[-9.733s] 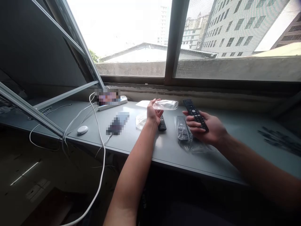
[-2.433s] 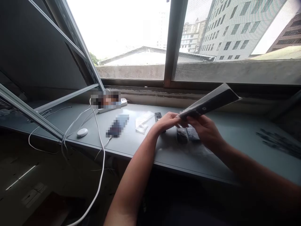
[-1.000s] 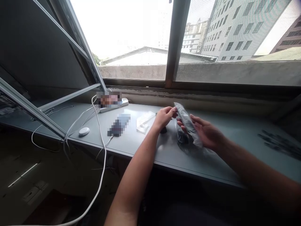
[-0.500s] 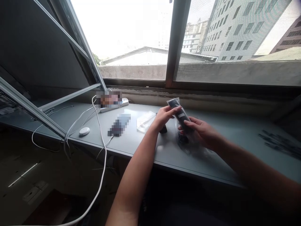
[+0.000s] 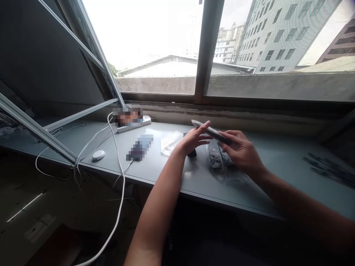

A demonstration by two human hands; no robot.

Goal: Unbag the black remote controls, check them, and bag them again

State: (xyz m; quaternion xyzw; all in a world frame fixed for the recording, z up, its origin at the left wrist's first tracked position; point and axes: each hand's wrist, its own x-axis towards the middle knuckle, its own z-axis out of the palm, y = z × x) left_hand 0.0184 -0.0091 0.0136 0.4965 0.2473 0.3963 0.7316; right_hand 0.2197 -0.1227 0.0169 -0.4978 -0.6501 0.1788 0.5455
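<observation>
A slim dark item in clear plastic, remote-like in shape point(image 5: 215, 133), is held tilted above the table, nearly edge-on to me. My right hand point(image 5: 240, 147) grips its near end between thumb and fingers. At its far end, my left hand point(image 5: 194, 138) has the item between an upper finger and the lower fingers, which are stretched out. Beneath my right hand, a dark, remote-like object in a clear plastic bag point(image 5: 215, 155) lies on the table. Another dark object point(image 5: 192, 153) is partly hidden behind my left hand.
Clear plastic wrappers point(image 5: 170, 142) lie left of my hands. Farther left are a blurred phone-like thing on a cable point(image 5: 140, 147), a white rounded case point(image 5: 98, 155) and a power strip point(image 5: 133, 127). A white cable point(image 5: 119, 159) hangs over the table edge. Several dark items point(image 5: 330, 170) lie right.
The wrapped item has been turned from face-up to nearly edge-on. My left fingers have spread, and my right hand has shifted, uncovering more of the bagged object below.
</observation>
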